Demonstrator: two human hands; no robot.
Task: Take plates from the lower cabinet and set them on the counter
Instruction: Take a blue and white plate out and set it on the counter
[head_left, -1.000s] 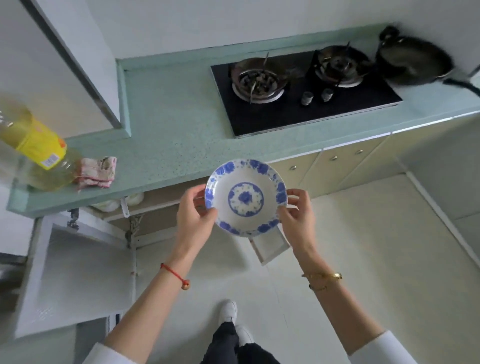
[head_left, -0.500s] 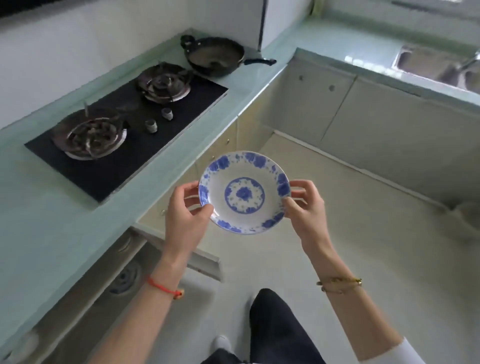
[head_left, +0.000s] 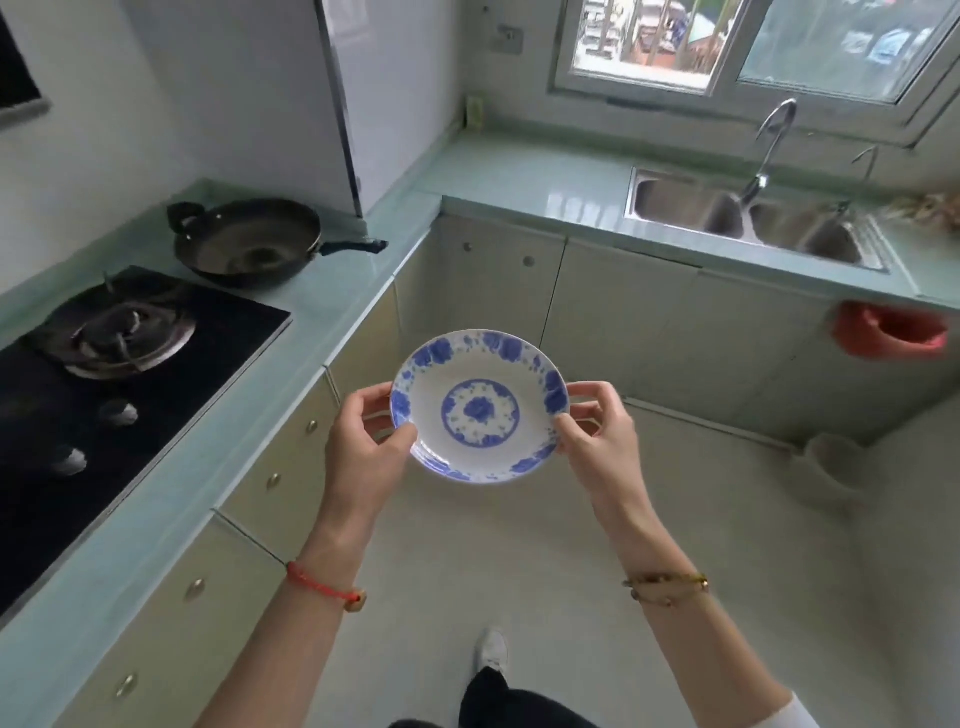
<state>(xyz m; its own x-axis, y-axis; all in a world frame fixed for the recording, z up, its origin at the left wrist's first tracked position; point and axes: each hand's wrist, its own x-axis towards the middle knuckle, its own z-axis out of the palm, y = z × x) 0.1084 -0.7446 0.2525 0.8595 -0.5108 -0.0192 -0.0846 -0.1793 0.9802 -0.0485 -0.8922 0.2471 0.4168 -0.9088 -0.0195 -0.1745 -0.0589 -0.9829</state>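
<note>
A white plate with a blue flower pattern (head_left: 480, 408) hangs level in mid-air over the kitchen floor, held at chest height. My left hand (head_left: 363, 447) grips its left rim and my right hand (head_left: 597, 436) grips its right rim. The pale green counter (head_left: 332, 306) runs along the left and turns across the back towards the sink. The plate is apart from the counter, to the right of its front edge.
A black gas hob (head_left: 119, 364) and a dark wok (head_left: 247, 241) sit on the left counter. A steel double sink (head_left: 748, 218) with a tap lies at the back right. A red holder (head_left: 891, 330) hangs off the right counter edge. Closed cabinet doors (head_left: 613, 312) line both runs.
My view has swung right, from the hob side towards the sink and window. Both hands keep the same hold on the plate. The open lower cabinet has left the view.
</note>
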